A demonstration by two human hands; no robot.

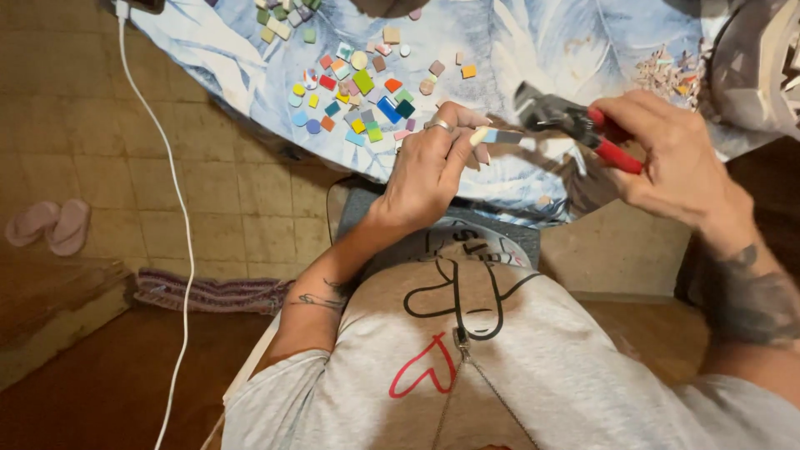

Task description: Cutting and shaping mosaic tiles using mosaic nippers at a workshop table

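My left hand [432, 162], with a ring on one finger, pinches a small flat tile piece [502, 136] at the table's near edge. My right hand [667, 150] grips red-handled tile nippers [575, 125], whose dark jaws sit at the far end of that piece. Both hands hover over a blue and white leaf-patterned cloth [550, 42] on the table. Several small coloured mosaic tiles [358, 92] lie scattered on the cloth just left of my left hand.
More tiles [283, 21] lie at the cloth's far edge, and a pile of small fragments [671, 75] sits at the right. A white cable [171, 200] hangs down at the left. Pink slippers [50, 225] and a striped rug [208, 293] lie on the tiled floor.
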